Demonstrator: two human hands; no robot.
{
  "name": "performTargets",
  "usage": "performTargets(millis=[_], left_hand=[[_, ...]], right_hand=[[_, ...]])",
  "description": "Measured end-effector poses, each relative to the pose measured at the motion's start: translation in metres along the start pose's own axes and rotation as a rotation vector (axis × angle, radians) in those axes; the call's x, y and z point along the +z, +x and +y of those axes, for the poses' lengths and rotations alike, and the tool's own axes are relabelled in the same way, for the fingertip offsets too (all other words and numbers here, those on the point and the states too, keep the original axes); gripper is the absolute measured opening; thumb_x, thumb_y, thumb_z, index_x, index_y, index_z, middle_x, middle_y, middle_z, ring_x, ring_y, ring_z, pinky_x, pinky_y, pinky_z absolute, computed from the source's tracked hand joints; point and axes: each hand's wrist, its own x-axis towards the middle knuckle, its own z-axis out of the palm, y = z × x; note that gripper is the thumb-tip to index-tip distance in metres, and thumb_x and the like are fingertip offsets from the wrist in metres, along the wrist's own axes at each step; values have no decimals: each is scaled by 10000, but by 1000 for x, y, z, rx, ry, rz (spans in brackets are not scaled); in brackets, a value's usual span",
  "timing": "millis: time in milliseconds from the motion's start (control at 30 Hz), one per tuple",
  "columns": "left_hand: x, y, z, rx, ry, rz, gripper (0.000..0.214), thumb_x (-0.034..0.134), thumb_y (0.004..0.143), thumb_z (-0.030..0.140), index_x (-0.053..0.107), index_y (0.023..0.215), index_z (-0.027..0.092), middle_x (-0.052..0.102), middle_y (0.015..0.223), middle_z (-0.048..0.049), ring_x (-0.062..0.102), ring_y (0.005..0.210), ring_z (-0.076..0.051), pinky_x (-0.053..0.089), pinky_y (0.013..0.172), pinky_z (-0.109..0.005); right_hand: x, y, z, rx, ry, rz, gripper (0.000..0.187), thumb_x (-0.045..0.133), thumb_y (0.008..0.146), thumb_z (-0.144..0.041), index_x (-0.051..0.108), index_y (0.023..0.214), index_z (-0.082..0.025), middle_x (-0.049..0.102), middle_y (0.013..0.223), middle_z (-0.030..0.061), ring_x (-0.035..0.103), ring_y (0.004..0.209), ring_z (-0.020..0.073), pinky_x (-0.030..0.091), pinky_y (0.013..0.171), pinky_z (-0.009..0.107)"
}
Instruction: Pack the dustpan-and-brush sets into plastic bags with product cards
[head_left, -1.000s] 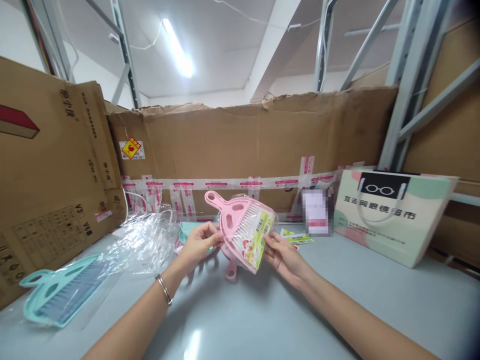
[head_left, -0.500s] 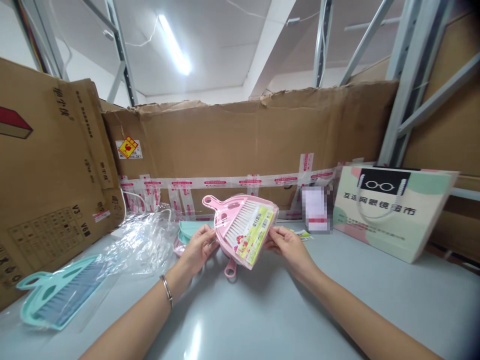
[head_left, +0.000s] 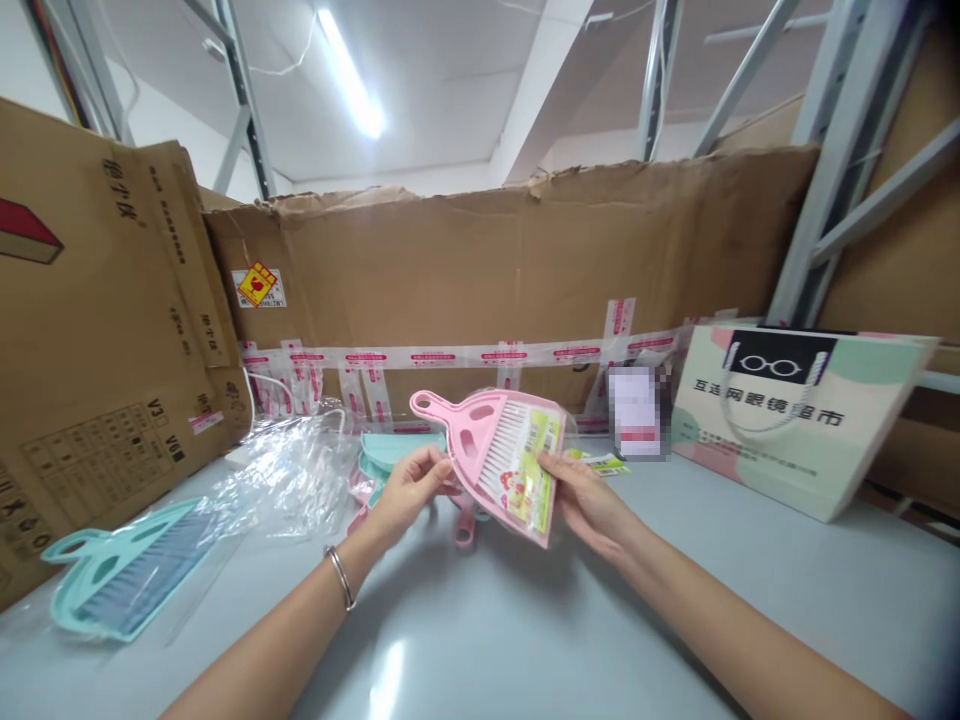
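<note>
Above the grey table, both hands hold a pink dustpan-and-brush set in clear wrapping, tilted with its handle toward the upper left. White bristles and a yellow-green printed card show on its face. My left hand pinches the set's left edge near the handle end. At the wide right end, my right hand grips it, thumb over the card and fingers behind. Partly hidden behind my left hand lie a teal dustpan and some pink pieces. A pink handle end shows just below the held set.
On the left lie a wrapped teal dustpan and brush and crumpled clear plastic bags. Cardboard boxes wall the back and left. A paper bag stands at right, near a blurred upright object and printed cards.
The pink set has turned a little and shifted slightly right. My right hand has moved from its edge to a grip with the thumb over the card.
</note>
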Motion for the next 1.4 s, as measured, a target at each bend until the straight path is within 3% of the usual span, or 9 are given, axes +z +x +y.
performTargets(millis=[200,333,567,767,1000,1100,1200,1333,1400], left_hand=[[-13,8,11,144,259,301,270,629,708,404,523,621,171,520,611,32,535,633,-109,466,682,-237],[-30,12,20,185,357,283,288,605,726,413,508,600,173,518,603,32,530,636,-112,453,680,-238],[-41,5,45,150,545,414,307,580,727,472,555,811,178,584,1113,-72,570,945,-181,429,798,-295],[-26,3,44,-34,685,59,247,588,717,399,556,686,157,624,655,-27,583,628,-152,441,585,-254],[-139,-4,64,-95,1107,962,350,547,744,314,586,987,65,631,990,-203,564,1001,-350,424,837,-460],[-143,-9,70,124,1222,1132,826,633,698,358,247,1343,16,191,1416,-311,139,1315,-445,176,996,-620],[-95,-6,60,297,904,564,815,631,722,349,200,1377,128,103,1467,-229,79,1347,-385,206,1026,-580],[-19,-4,30,158,442,-220,590,685,685,345,472,1227,248,540,1211,-126,559,1045,-263,499,816,-378],[1,-5,19,85,164,-306,515,638,733,376,485,1208,249,578,1147,-108,614,918,-218,532,732,-336]], right_hand=[[-1,1,9,145,-20,89,165,718,671,-298,648,743,-168,705,758,46,626,637,150,501,598,256],[2,-2,1,206,-95,21,113,669,733,-256,642,776,-155,708,773,69,650,644,156,518,591,261],[-9,-3,-9,182,-248,-30,148,719,673,-284,635,682,-162,700,680,35,637,582,123,487,548,207],[-7,-8,-8,270,-389,-273,311,756,607,-392,659,750,-134,708,738,70,652,649,150,486,563,215],[-44,16,-29,137,-195,44,31,665,720,-163,654,749,-163,712,735,50,657,623,144,530,596,223],[-49,21,-30,99,-90,78,72,604,753,-112,648,740,-167,711,734,50,659,625,153,543,624,240],[-38,16,-24,125,-14,-14,80,600,755,-126,654,802,-161,712,788,56,665,670,159,548,654,246],[-15,4,-11,170,-25,-155,99,654,714,-171,651,808,-139,706,760,63,662,672,150,539,652,225],[-9,1,-6,205,-78,-191,115,667,698,-182,642,801,-138,700,744,61,658,663,144,534,634,216]])
